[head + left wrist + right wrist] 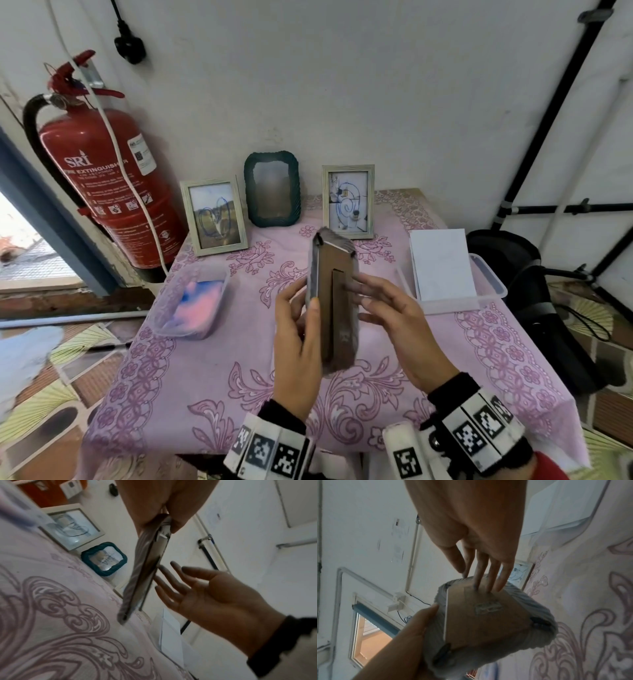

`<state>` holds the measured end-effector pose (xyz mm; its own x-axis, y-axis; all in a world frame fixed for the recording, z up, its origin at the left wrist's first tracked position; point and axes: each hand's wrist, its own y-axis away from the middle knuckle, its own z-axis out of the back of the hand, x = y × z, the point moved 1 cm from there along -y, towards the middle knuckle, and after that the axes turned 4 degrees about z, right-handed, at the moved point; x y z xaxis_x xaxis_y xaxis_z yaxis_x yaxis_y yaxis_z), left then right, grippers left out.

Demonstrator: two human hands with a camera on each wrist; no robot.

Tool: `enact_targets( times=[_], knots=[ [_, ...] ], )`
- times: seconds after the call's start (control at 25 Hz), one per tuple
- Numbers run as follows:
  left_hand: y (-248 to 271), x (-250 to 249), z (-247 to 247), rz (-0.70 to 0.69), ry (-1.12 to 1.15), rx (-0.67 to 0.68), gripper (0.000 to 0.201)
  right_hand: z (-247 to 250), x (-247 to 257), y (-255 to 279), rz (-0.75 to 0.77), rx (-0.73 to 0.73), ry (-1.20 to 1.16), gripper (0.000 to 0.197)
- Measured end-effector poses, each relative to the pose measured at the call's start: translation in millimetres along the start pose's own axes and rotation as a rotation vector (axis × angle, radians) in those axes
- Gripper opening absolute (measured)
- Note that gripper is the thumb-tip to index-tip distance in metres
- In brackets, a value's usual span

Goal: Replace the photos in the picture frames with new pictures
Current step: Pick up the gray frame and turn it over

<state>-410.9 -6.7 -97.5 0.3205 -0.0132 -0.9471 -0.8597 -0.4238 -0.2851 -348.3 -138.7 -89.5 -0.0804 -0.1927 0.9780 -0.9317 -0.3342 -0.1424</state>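
Left hand (297, 337) is raised in front of the body, palm turned inward, thumb up along the near edge of the picture frame (334, 301) and fingers wrapped behind it. Right hand (397, 317) reaches in from the other side, fingers (481, 572) straight and spread, tips touching the frame's brown back. Both wrists wear black cuffs and marker bands.

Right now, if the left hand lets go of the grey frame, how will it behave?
The grey frame looks rigid, so it would probably drop flat, not bend. The left hand grips one edge only; the right hand merely touches its brown back. Any glass front might crack.
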Motion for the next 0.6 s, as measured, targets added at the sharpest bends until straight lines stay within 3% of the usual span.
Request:
enact_targets(
  times=[0.16,0.4,0.6],
  knots=[
    [-1,7,18,0.107,0.053,-0.039,0.025,8,-16,-2,-0.023,-0.195,0.231,0.046],
    [0,34,37,0.303,0.113,-0.098,0.019,16,-34,8,-0.142,-0.089,0.246,0.036],
    [-5,48,54,0.384,-0.068,-0.022,0.022,28,-46,14,-0.203,-0.137,0.361,0.04]
  ],
)
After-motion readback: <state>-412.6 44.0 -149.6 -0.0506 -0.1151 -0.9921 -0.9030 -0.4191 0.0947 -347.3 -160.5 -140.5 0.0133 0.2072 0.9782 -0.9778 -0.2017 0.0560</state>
